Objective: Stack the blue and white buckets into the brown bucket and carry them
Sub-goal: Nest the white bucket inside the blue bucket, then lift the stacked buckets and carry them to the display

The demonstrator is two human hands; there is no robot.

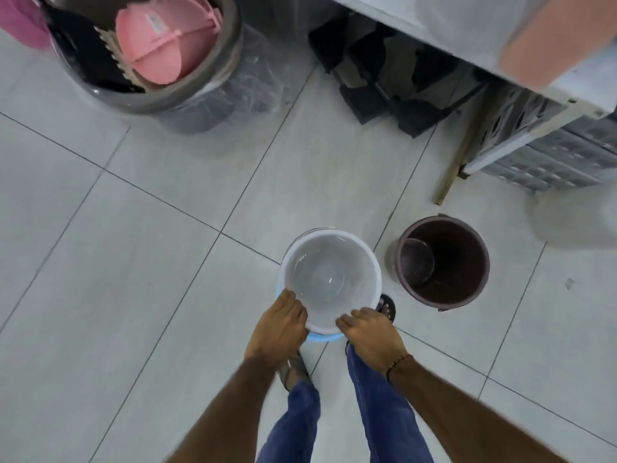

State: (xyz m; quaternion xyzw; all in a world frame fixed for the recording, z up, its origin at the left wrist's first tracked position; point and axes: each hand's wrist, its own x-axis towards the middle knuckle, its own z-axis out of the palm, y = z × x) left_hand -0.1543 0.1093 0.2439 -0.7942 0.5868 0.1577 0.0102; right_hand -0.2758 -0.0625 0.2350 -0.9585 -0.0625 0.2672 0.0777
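i see both hands, left hand (278,324) and right hand (369,332), closed on the white bucket (330,279) rim, nested in the blue bucket (322,338); brown bucket (442,262) stands just right, large grey tub (150,51) upper left.

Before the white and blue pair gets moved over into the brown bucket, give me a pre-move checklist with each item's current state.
1. White bucket nested in blue bucket: ok, only a blue rim shows beneath it.
2. Left hand on the white rim: ok.
3. Right hand on the rim: ok.
4. Brown bucket upright, mouth open: ok.
5. Brown bucket empty: ok, bare base visible.
6. Floor between the buckets clear: ok.
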